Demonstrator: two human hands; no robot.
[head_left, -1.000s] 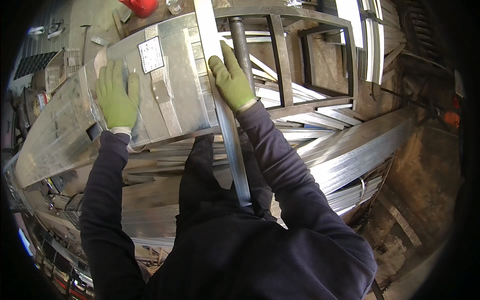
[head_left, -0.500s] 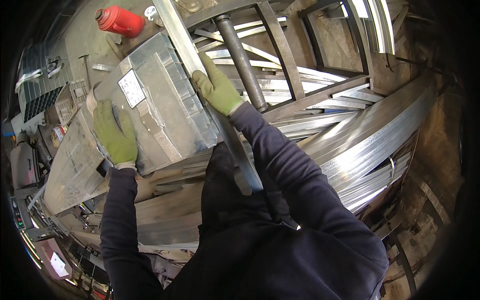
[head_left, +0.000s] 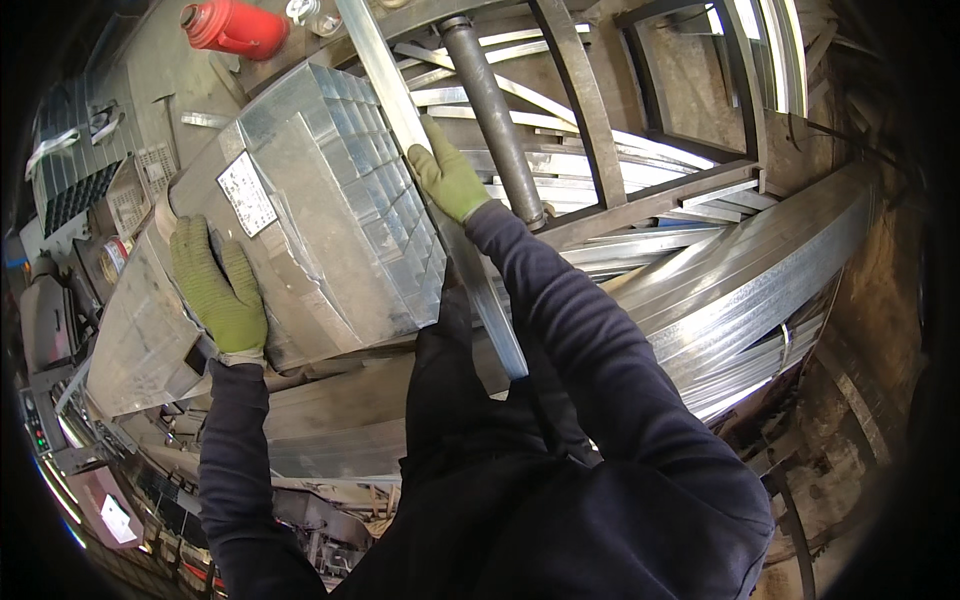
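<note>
My left hand (head_left: 222, 290), in a green knit glove, lies with fingers extended on top of a bundle of square metal tubes (head_left: 330, 290). Brown wrapping, torn in places, covers part of the bundle, and a white label (head_left: 247, 193) sticks to it just right of that hand. My right hand (head_left: 450, 178), gloved alike, closes around the edge of a long, shiny metal bar (head_left: 385, 85). This bar runs from the far edge of the view down past the tube ends to my legs. Some of the right fingers are hidden behind it.
A dark steel frame (head_left: 585, 110) with a round crossbar (head_left: 490, 115) stands right of the bar, above loose metal strips. Long profiles (head_left: 740, 265) are stacked at the right. A red thermos flask (head_left: 235, 30) stands far left, beyond another tube bundle (head_left: 80, 170).
The bar and my right hand have shifted slightly right, away from the tube bundle, whose ends show more. My left hand has slid a little left and nearer, still flat.
</note>
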